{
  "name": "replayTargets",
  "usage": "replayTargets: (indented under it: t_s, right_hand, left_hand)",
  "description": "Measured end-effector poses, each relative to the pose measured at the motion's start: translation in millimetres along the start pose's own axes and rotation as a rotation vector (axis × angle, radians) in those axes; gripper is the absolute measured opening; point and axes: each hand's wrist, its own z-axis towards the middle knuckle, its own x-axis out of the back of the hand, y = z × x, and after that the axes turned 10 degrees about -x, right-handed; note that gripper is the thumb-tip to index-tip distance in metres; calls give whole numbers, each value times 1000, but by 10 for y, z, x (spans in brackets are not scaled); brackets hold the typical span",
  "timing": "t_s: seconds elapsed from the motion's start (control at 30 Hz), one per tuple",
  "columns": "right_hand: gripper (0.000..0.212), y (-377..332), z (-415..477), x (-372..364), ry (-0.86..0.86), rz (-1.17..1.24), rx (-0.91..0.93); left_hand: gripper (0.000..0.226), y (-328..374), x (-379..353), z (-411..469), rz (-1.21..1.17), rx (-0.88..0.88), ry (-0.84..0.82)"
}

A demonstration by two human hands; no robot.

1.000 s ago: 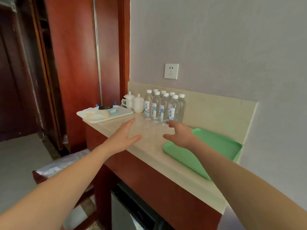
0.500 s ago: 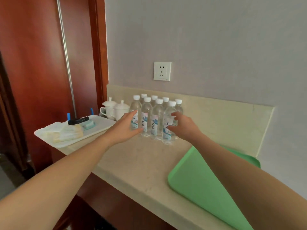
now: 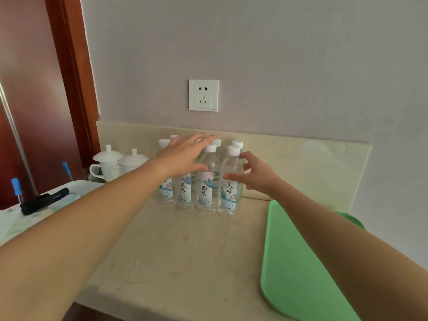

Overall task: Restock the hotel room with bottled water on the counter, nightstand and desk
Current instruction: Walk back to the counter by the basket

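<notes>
Just beside the bottles [image 3: 205, 188] stand lidded cups [image 3: 108, 159].

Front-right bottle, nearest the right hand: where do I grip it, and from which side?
Take the front-right bottle by its round body, about the label's top, with the right hand coming from its right. It stands upright and that side is free, while the other bottles crowd its left and back. Its cap is likely too narrow for a firm hold.
</notes>
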Motion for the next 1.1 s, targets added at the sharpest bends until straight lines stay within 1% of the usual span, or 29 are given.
replayTargets:
  t_s: [0.07, 0.17, 0.43, 0.5, 0.57, 0.63, 0.67, 0.7, 0.77, 0.8, 0.83, 0.9, 1.0, 1.1]
  right_hand:
    - [82, -10, -16, -37, -5, -17, 16]
    - [77, -42, -5, -63, 19, -10, 54]
    - [78, -55, 2, -108, 37, -73, 26]
    - [85, -79, 2, -109, 39, -111, 26]
    - [101, -123, -2, -96, 28, -66, 31]
    - [113, -204, -30, -78, 71, -55, 48]
    - [112, -251, -33, -71, 140, -99, 76]
    - [106, -297, -26, -61, 227, -150, 114]
    - [86, -413, 0, -60, 383, -258, 210]
    - [76, -477, 18, -71, 418, -320, 246]
    - [69, -543, 37, -94, 422, -383, 264]
    - [61, -648, 68, -164, 382, -482, 248]
    - [56, -713, 90, -274, 341, -605, 207]
    - [53, -701, 109, -307, 319, -645, 188]
  left_hand:
    - [85, -59, -6, 41, -8, -19, -3]
    - [76, -132, 0, 34, -4, -27, 5]
    - [75, -131, 25, 19, 9, -51, -12]
    - [82, -132, 44, 0, -1, -69, -24]
    - [92, -151, 93, -36, -12, -86, -21]
    - [94, -218, 166, -94, -16, -65, 29]
    - [90, -270, 203, -133, -10, -34, 64]
    - [85, -328, 237, -170, 1, 6, 91]
    - [74, -453, 280, -243, 15, 107, 90]
    - [70, -511, 284, -276, -1, 158, 68]
    - [67, -565, 284, -308, -40, 203, 48]
    - [58, -642, 262, -353, -168, 264, 42]
    - [44, -680, 212, -385, -329, 319, 83]
    - [39, -656, 146, -393, -462, 352, 135]
